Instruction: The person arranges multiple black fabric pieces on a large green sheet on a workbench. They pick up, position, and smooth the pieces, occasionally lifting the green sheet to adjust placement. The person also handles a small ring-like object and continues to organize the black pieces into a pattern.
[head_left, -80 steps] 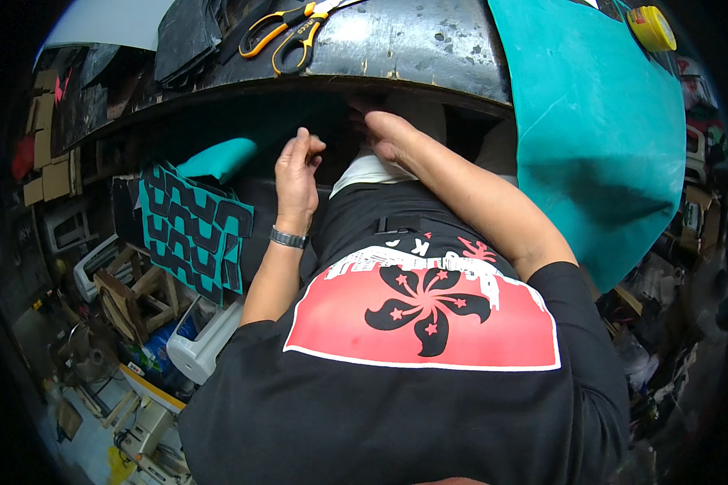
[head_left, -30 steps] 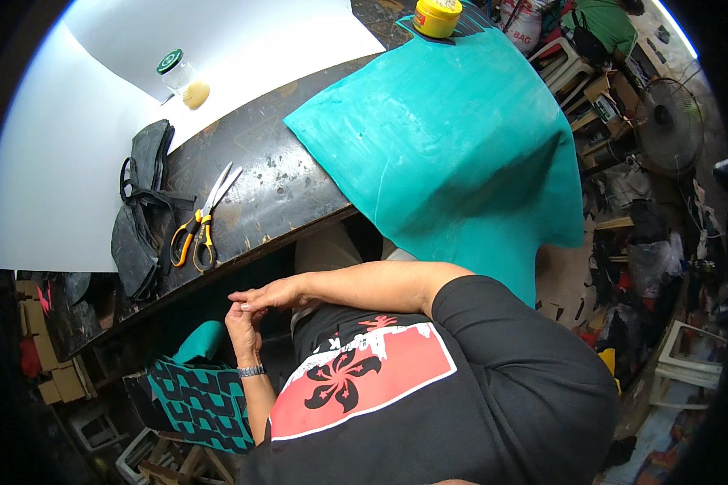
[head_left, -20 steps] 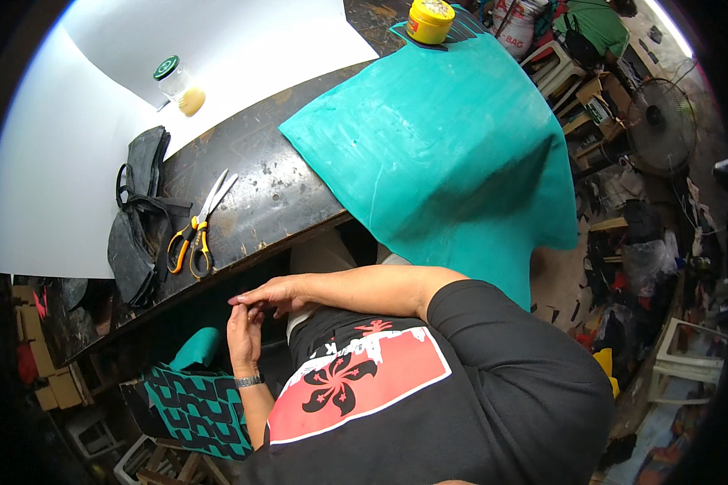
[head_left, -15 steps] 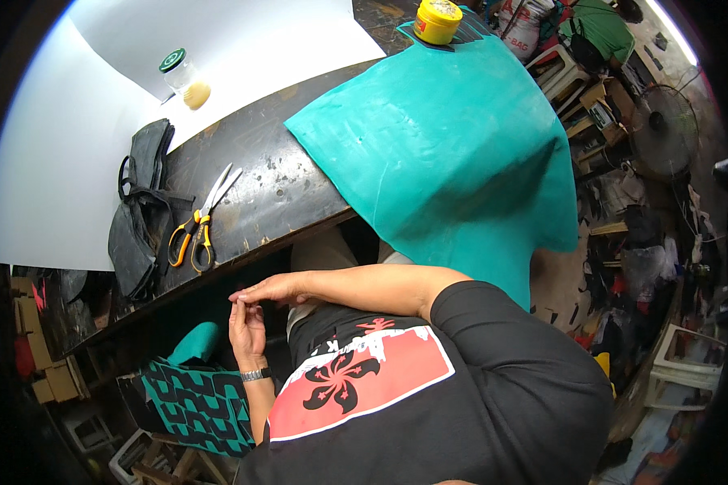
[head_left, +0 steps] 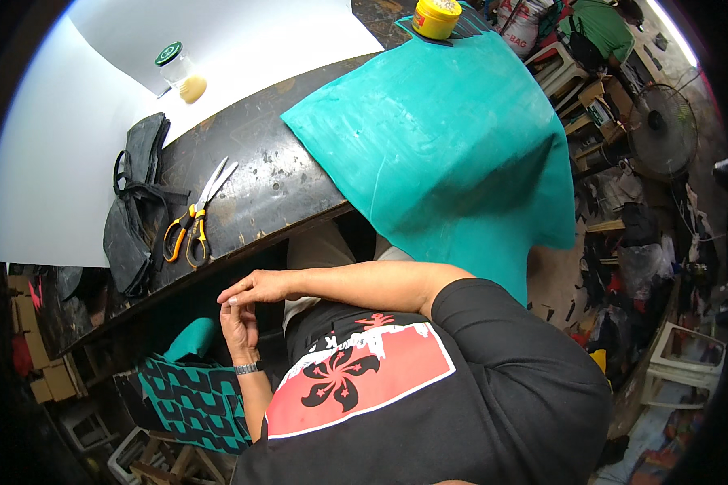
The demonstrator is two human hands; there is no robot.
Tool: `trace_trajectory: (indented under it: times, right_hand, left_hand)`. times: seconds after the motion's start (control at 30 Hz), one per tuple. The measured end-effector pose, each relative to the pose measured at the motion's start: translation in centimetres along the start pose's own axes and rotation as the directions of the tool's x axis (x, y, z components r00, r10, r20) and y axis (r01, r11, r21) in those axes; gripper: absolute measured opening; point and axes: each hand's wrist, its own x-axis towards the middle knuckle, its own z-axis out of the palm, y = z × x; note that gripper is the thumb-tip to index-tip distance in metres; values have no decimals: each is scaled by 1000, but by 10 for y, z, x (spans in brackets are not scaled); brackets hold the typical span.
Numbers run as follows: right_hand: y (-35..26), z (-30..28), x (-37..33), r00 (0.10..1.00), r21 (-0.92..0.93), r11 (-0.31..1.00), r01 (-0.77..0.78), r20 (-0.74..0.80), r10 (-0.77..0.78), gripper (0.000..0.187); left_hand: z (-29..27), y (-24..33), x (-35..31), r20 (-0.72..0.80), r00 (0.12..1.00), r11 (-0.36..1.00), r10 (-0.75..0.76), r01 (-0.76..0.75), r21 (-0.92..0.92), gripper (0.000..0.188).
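Note:
In front of the table edge, my two hands meet. My left hand [head_left: 239, 330], with a metal-band watch [head_left: 248, 368] on its wrist, points upward, fingers loosely stretched. From the right, my right hand [head_left: 257, 288] reaches across my body, its fingers extended over the left fingertips and touching them. No object shows in either hand, though the spot between the fingers is partly hidden. Nearest on the table lie scissors [head_left: 200, 214] with orange-and-black handles, blades slightly apart. Beside them is a stack of black cut pieces [head_left: 133, 242] with a strap. A large green sheet [head_left: 437, 129] drapes over the table edge.
On the dark table [head_left: 275, 194] stand a green-lidded glass jar [head_left: 174, 69] near white sheets [head_left: 48, 162] and a yellow tub [head_left: 436, 18] on the green sheet. Below left is a green-and-black patterned piece [head_left: 190, 404]. A fan [head_left: 662, 129] and plastic stools [head_left: 679, 364] stand right.
Both hands have shifted slightly left. My right fingers now stretch further across the left fingertips. The things on the table have stayed in place, the view having moved slightly.

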Motion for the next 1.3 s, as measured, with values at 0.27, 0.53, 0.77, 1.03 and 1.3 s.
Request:
trace_trajectory:
  times: [0.27,0.53,0.77,1.03,1.3]
  right_hand:
    - [-5,0,-9,993,-478,877,38,-76,-85,45]
    - [-19,-5,-16,972,-485,874,2,-204,-115,31]
    - [-11,-5,-18,944,-130,985,-114,-324,66,43]
    - [-16,-5,-20,979,-31,993,-110,-174,103,46]
    - [-17,3,-18,940,380,893,-242,-135,313,42]
  left_hand:
    - [0,3,-3,59,997,880,50,-72,470,24]
    - [18,13,-9,-214,976,876,-38,135,463,33]
    - [53,28,-13,32,990,979,-136,129,158,35]
    - [46,33,-15,-255,967,953,10,68,295,18]
    - [43,8,-7,-232,964,936,-127,39,-350,15]
